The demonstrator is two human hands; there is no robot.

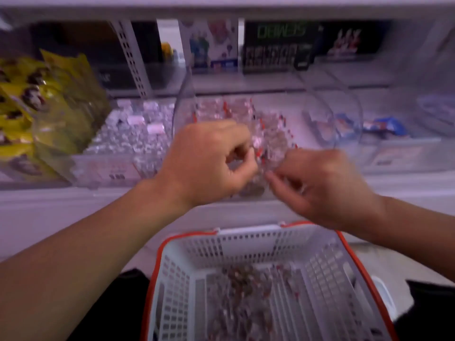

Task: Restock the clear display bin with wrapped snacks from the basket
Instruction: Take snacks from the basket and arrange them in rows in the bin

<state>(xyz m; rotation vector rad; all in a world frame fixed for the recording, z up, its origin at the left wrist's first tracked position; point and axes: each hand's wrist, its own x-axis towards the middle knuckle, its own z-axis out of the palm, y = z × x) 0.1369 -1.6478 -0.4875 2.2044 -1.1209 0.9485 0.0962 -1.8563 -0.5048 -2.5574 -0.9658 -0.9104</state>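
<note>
A clear display bin (pixel 183 94) sits on the shelf straight ahead, partly filled with clear wrapped snacks (pixel 273 134) that have red ends. My left hand (pixel 206 158) is over the bin's front with its fingers curled round a few of those snacks. My right hand (pixel 317 183) is blurred beside it, fingers curled and pinching wrappers at the bin's front edge. Below, a white basket with an orange rim (pixel 364 271) holds a thin layer of wrapped snacks (pixel 246 291) on its floor.
Left of the bin is a bin of silver-wrapped sweets (pixel 133 134) and yellow snack bags (pixel 37 104). To the right, another clear bin (pixel 349 112) holds blue and white packs. Boxes (pixel 275 45) stand on the shelf behind. The white shelf ledge (pixel 73 207) runs in front.
</note>
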